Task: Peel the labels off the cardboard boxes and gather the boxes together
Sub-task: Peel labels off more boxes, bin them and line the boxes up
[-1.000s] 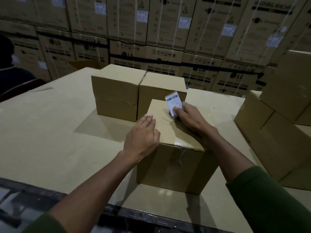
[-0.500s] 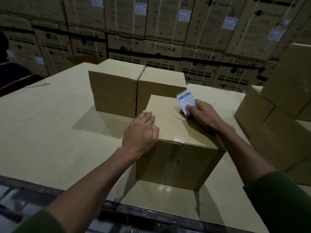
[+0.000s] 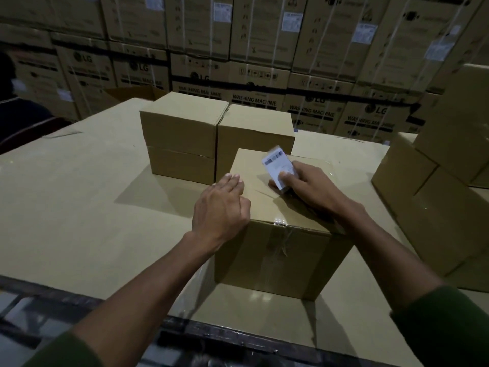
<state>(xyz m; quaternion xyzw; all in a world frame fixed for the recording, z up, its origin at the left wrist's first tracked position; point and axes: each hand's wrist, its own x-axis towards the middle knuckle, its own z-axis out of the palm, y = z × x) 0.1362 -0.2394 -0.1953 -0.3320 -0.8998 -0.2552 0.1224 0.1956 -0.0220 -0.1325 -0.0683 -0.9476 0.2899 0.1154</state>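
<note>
A brown cardboard box (image 3: 280, 255) stands in front of me on a large cardboard surface (image 3: 66, 202). My left hand (image 3: 221, 210) lies flat on its near left top corner, fingers together. My right hand (image 3: 307, 186) rests on the box top and pinches a white barcode label (image 3: 277, 168), which stands up off the box, slightly blurred. Behind this box, two more plain boxes sit side by side, touching: one on the left (image 3: 182, 139) and one on the right (image 3: 254, 131).
Stacked brown boxes (image 3: 444, 186) rise at the right edge. A wall of large washing machine cartons (image 3: 254, 49) fills the background. A person in dark clothes (image 3: 16, 112) is at far left. The surface's near edge is a dark strip (image 3: 185, 329).
My right hand has brought the label back to the left over the box top after pulling it right. The left hand stays on the box corner.
</note>
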